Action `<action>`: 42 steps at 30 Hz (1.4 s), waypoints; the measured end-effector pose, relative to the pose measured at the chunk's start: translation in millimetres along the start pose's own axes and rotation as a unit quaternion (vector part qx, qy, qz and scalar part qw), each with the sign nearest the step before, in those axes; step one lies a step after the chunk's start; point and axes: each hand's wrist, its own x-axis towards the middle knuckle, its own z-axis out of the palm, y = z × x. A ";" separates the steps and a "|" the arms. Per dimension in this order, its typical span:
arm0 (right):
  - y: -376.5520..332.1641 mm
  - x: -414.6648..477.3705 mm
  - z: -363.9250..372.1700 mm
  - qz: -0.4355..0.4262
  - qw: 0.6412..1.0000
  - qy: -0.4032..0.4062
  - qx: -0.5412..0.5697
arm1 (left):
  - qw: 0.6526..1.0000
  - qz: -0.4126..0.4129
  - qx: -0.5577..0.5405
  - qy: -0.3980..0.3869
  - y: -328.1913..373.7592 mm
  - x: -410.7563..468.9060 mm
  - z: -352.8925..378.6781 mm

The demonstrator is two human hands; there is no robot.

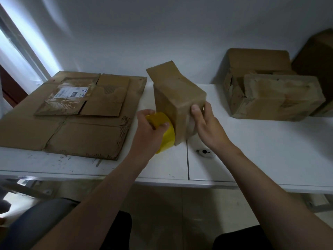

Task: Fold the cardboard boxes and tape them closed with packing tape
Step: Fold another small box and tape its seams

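Roll of yellow packing tape gripped in curled left hand, touching small brown cardboard box tilted on white table; right hand clasps box edge. Risk: 1 flap loose, box slips, tape skews.

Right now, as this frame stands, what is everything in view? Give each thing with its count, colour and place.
small box: 1, brown, middle of the table, tilted, far flap open
tape roll: 1, yellow, against the small box's near left side
flattened cardboard: several pieces, brown, stacked on the table's left
shipping label: 1, white, on a smaller flattened piece
folded boxes: 3, brown, right end of the table by the wall
small fitting: 1, grey and black, on the table near the right wrist
table: 1, white, against the wall
left hand: grips the tape roll
right hand: holds the small box's near corner
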 end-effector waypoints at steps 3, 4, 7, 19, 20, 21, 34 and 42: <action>-16.4 1.4 -2.1 -0.065 0.997 0.047 -0.014 | 0.997 0.022 -0.069 0.028 20.8 -3.2 -14.5; -20.8 2.2 -3.5 -0.075 0.995 0.061 0.006 | 0.994 0.026 -0.099 0.030 25.8 -2.7 -20.4; -31.8 0.0 -5.7 -0.102 0.990 0.078 0.054 | 0.990 0.064 -0.113 0.047 33.4 1.4 -36.6; -23.9 -9.6 9.7 -0.103 0.994 0.007 -0.042 | 0.997 0.053 0.024 0.053 9.0 15.4 -44.5; -21.9 -8.9 10.1 -0.106 0.993 0.001 -0.047 | 0.997 0.054 0.030 0.054 8.1 15.5 -44.1; -18.2 -8.1 11.8 -0.114 0.991 -0.011 -0.068 | 0.996 0.061 0.043 0.053 5.9 16.0 -43.5; -7.6 -1.4 31.7 -0.052 0.975 -0.065 -0.205 | 0.988 -0.041 -0.104 0.105 18.8 13.3 -55.5; -65.9 -39.0 13.7 -0.210 0.965 -0.021 -0.154 | 0.996 0.035 -0.043 0.069 71.1 -35.4 -66.2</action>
